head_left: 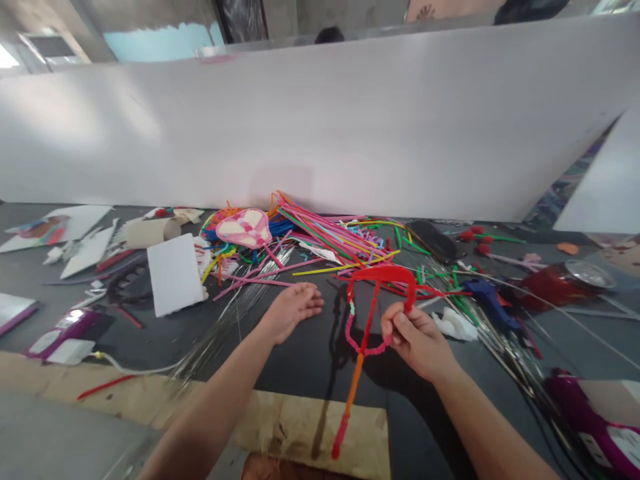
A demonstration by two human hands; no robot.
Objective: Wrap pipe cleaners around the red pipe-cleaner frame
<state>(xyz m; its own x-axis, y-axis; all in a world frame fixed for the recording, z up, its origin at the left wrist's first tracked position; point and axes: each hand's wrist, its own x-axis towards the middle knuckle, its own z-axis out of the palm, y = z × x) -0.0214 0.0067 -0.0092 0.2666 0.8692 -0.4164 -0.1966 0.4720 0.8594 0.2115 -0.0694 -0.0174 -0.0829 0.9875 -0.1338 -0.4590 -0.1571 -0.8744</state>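
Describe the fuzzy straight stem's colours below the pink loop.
The stem is orange, ending red; best in head view.

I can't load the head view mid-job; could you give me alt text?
A right hand holds a red, pink and orange fuzzy-stem craft piece by its side; the left hand is open nearby. Behind them, colourful craft stems lie heaped on a dark table before a white panel.

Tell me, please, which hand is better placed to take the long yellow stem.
Probably the left hand: it appears empty, near the yellow stem, while the right hand holds the red-topped frame.
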